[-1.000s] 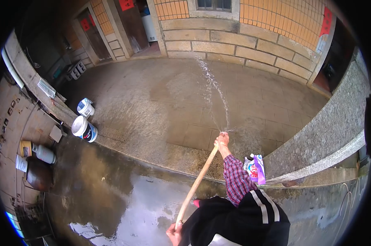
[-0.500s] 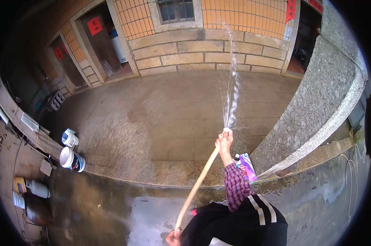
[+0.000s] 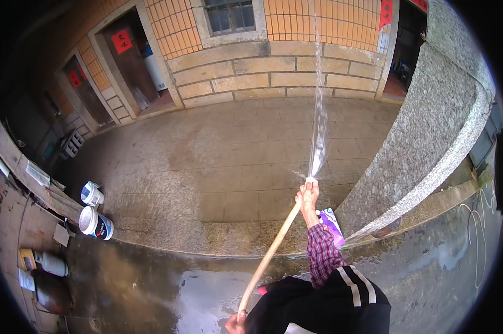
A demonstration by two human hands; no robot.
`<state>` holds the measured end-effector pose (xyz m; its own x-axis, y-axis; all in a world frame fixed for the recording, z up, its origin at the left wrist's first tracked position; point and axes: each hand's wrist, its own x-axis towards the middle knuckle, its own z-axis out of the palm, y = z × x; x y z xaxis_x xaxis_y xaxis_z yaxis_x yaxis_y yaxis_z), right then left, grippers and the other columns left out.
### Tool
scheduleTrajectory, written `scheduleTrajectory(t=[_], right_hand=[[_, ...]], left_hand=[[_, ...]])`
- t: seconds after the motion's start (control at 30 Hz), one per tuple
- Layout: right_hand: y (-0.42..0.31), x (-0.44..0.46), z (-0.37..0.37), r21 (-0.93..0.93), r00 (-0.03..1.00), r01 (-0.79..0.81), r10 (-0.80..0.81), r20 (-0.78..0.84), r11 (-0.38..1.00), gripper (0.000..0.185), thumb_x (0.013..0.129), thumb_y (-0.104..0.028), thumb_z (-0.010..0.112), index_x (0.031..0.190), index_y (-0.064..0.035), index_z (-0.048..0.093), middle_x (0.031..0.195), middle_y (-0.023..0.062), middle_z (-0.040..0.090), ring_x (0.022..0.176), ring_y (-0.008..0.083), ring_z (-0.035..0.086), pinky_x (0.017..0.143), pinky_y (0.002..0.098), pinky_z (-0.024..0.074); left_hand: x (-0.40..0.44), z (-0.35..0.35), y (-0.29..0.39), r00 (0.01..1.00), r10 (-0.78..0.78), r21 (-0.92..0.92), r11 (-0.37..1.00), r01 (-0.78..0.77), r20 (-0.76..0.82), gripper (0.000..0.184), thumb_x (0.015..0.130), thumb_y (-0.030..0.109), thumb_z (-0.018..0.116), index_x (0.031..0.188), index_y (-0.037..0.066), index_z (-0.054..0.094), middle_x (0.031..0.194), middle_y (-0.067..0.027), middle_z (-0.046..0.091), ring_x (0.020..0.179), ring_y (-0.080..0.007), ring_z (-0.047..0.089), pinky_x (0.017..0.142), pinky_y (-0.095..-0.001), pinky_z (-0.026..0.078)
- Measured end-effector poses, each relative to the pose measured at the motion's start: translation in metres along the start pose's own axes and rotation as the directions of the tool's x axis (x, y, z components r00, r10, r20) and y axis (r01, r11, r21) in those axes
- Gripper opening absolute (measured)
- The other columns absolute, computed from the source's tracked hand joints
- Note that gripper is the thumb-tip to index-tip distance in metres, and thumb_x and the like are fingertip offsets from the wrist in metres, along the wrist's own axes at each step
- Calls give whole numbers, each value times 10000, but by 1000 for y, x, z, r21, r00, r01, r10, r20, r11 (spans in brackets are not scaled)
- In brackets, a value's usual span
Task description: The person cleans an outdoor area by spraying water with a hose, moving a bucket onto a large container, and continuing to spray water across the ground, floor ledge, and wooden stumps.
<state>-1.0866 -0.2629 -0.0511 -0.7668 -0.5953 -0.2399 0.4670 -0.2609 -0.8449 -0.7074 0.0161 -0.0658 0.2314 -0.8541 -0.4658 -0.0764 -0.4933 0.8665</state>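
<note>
A pale yellowish hose runs from the bottom of the view up to the centre. My right hand, in a plaid sleeve, is closed around its upper end. Water sprays from there, rising in a narrow stream across the floor and wall. My left hand grips the lower part of the hose at the bottom edge, partly cut off by the frame. Just right of my right forearm, a purple and white packet stands by the pillar base.
A stone pillar curves down the right side. Two buckets, a white one and a labelled one, stand at the left on the raised floor's edge. A gas cylinder is lower left. Loose thin hose lies far right.
The view has turned rightward and upward. The water stream, earlier leaning left and landing on the floor, now shoots straighter and higher against the wall. Both hands keep hold of the hose.
</note>
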Motion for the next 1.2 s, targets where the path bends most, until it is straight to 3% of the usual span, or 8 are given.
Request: scheduleTrajectory(t=[0.37,0.6,0.73,1.0,1.2], right_hand=[[17,3,-17,35,999,-53,53,9,998,53,853,-214,354,839,-168,376,544,6,386,321,89,327,271,232,302],[35,7,-34,1,994,-106,106,-33,994,58,850,-176,320,831,-165,374,545,10,386,325,96,328,273,240,305],[43,10,-39,-8,993,-106,106,-55,994,70,857,-223,347,846,-155,364,539,10,369,309,97,318,258,244,300],[23,1,-28,47,999,-23,25,-39,999,68,862,-215,341,850,-151,359,547,14,374,330,100,338,281,244,319],[45,11,-52,8,990,-96,96,-104,995,41,847,-189,343,826,-154,343,550,21,376,341,115,345,281,253,321]], left_hand=[[-11,-5,1,997,-52,-4,999,52,61,206,750,148,590,895,16,527,830,-83,547,758,-150,488,707,-292,401],[-1,3,5,998,-1,2,1000,1,60,183,743,161,594,835,12,541,738,-51,513,675,-121,444,630,-272,351],[14,15,11,998,44,-19,999,-43,53,177,740,169,596,801,10,548,685,-33,494,628,-105,419,586,-261,322],[21,16,25,995,86,-6,996,-86,52,182,732,184,600,732,5,564,580,4,454,533,-72,369,498,-239,265],[10,18,31,995,86,15,996,-86,43,201,726,195,603,680,2,575,501,31,425,462,-47,332,432,-222,222]])
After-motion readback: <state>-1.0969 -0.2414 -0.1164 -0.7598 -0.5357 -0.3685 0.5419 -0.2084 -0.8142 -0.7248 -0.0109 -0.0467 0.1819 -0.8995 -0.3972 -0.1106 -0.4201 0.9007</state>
